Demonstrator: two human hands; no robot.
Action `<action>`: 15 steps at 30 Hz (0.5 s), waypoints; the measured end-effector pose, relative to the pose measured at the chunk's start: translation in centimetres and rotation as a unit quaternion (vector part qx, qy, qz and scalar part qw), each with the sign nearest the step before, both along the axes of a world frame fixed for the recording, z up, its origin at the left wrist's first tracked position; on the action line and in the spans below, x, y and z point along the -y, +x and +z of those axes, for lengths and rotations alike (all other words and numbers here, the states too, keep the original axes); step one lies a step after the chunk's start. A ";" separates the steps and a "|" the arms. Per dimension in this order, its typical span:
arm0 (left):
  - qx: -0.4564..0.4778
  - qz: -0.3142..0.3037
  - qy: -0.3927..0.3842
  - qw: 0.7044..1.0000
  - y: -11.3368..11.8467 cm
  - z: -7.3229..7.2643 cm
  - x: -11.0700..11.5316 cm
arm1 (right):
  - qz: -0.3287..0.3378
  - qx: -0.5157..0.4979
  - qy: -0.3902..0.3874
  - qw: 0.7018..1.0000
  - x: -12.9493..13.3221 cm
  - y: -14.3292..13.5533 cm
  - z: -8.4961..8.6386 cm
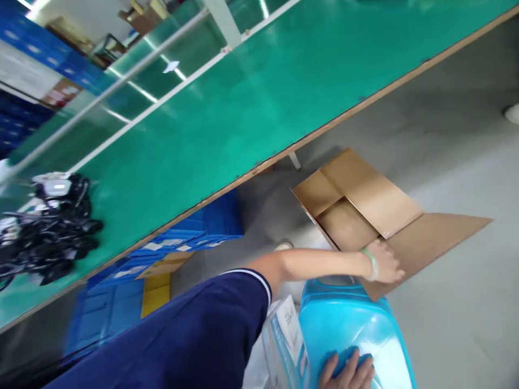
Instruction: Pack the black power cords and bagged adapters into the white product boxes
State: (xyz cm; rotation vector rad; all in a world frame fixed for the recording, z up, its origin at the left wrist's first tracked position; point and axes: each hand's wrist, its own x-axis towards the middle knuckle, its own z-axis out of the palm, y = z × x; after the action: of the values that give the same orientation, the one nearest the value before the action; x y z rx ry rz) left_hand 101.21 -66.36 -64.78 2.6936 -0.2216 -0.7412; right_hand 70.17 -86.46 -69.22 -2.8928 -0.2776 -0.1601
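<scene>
My left hand, with a light band at the wrist, reaches across from the lower left. Its fingers are curled on a flap of the open cardboard box, beside the box's near corner. The box stands tilted in the view, its flaps folded outward, and the part of its inside that shows is bare cardboard. Below it is a shiny blue plastic stool. My right hand lies on the stool's top at the bottom edge of the view, fingers spread; only the fingers show.
A long green table with a wooden edge crosses the view, bearing a heap of black cabled items at the left. Blue bins and a yellow one sit beneath. A white printed box stands beside the stool.
</scene>
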 end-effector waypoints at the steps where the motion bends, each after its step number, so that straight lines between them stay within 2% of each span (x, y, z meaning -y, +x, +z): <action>1: -0.030 0.031 0.011 0.999 0.3 0.3 -1.7 | 0.010 0.005 -0.015 1.000 0.0 -0.1 0.1; 3: -0.089 0.073 0.055 0.992 -0.3 0.4 -5.7 | 0.018 0.021 -0.037 0.999 -0.1 0.0 0.5; 6: -0.176 0.095 0.097 0.975 -4.9 -0.2 -11.2 | 0.014 0.029 -0.050 0.998 -0.2 0.4 0.9; 8: -0.203 0.100 0.104 0.969 -8.9 -1.1 -13.5 | 0.010 0.029 -0.053 0.998 -0.3 0.4 1.0; 10: -0.205 0.097 0.097 0.969 -11.6 -2.5 -14.6 | 0.011 0.033 -0.054 0.998 -0.4 0.4 1.0; 12: -0.215 0.093 0.080 0.969 -11.6 -4.4 -14.7 | 0.011 0.038 -0.055 0.998 -0.5 0.4 0.9; 13: -0.224 0.092 0.071 0.968 -10.5 -5.6 -14.5 | 0.010 0.040 -0.055 0.998 -0.5 0.4 0.9; 15: -0.235 0.094 0.048 0.966 -6.9 -8.1 -13.9 | 0.006 0.044 -0.054 0.998 -0.6 0.4 0.9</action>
State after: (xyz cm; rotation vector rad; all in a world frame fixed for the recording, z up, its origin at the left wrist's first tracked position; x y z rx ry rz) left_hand 94.35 -52.47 -72.83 2.4828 0.1891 -1.3203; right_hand 70.56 -85.83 -68.35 -2.9937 -0.3300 -0.2796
